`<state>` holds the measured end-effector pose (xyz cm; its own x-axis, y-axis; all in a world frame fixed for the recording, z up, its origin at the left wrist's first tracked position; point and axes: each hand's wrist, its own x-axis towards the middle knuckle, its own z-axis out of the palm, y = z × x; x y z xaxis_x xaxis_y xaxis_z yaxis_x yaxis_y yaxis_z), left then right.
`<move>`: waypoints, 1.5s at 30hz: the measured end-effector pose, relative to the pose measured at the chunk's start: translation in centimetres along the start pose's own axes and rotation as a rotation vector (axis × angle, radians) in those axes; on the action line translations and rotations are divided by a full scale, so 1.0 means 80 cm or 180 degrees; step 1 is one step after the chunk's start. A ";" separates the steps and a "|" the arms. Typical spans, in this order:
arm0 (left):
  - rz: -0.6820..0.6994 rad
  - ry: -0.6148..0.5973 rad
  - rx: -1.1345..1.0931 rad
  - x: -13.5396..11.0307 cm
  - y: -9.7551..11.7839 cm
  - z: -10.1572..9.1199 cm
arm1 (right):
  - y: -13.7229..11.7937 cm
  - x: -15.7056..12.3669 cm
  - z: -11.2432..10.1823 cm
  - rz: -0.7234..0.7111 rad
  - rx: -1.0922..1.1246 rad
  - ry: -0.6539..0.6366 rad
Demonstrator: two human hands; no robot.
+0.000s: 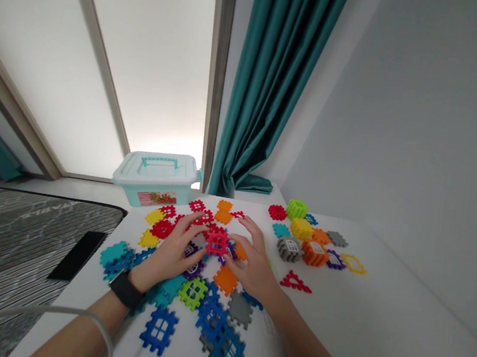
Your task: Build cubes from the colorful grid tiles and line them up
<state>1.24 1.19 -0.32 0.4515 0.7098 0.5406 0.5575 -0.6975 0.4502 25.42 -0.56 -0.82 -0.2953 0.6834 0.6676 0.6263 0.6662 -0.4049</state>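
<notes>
Head view: pink block (pixel 216 243) mid-table, on white table (pixel 354 332), caught between both hands. Left hand (pixel 170 254) curled onto its left side, fingers over top, thumb low. Right hand (pixel 254 264) grips right side, fingers half-spread. Block equally near both, amid loose coloured tiles (pixel 213 317); lidded box (pixel 158 177) beyond.

Bare forearms (pixel 312 355); black watch (pixel 126 289), black strap, behind left hand (pixel 170 254)
</notes>
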 end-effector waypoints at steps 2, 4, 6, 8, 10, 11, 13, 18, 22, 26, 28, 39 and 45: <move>0.0045 0.0028 0.0011 0.000 -0.002 0.000 | -0.002 0.000 0.000 0.0052 0.0035 0.0014; 0.0098 0.0041 0.0035 0.000 -0.004 0.000 | -0.003 0.000 0.000 0.0089 0.0073 -0.0011; 0.0124 0.0053 0.0065 0.000 -0.006 -0.001 | -0.004 0.000 -0.001 0.0101 0.0102 -0.0020; 0.0111 0.0074 0.0093 0.000 -0.007 -0.002 | -0.005 0.000 -0.001 0.0104 0.0112 -0.0011; 0.0083 0.0091 0.0106 -0.001 -0.008 -0.002 | -0.005 0.000 -0.001 0.0108 0.0106 -0.0010; 0.0068 0.0092 0.0108 -0.001 -0.009 -0.001 | -0.005 0.000 -0.001 0.0104 0.0101 -0.0013; 0.0052 0.0087 0.0103 -0.001 -0.011 0.000 | -0.004 0.000 0.000 0.0089 0.0095 -0.0018; 0.0129 0.0106 0.0148 0.000 -0.011 -0.001 | -0.006 -0.001 0.001 0.0188 0.0158 -0.0027; 0.0316 0.0226 0.0338 0.001 -0.004 -0.008 | -0.006 -0.001 0.001 0.0369 0.0302 -0.0017; 0.0617 0.0250 0.0606 0.001 -0.002 -0.014 | -0.007 0.000 0.000 0.0634 0.0467 -0.0059; 0.0732 0.0261 0.0726 0.000 -0.003 -0.016 | -0.008 0.000 0.000 0.0748 0.0537 -0.0093; -0.0220 0.0380 -0.0369 0.005 0.012 -0.003 | -0.007 0.003 0.001 0.0980 0.0884 -0.0121; -0.0991 0.0149 -0.1475 0.010 0.015 0.000 | -0.008 0.006 0.002 0.1114 0.1078 -0.0175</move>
<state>2.27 0.96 0.66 0.2773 0.8915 0.3583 0.2903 -0.4332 0.8532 24.76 -0.63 -0.35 -0.1525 0.8923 0.4249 0.4275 0.4472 -0.7857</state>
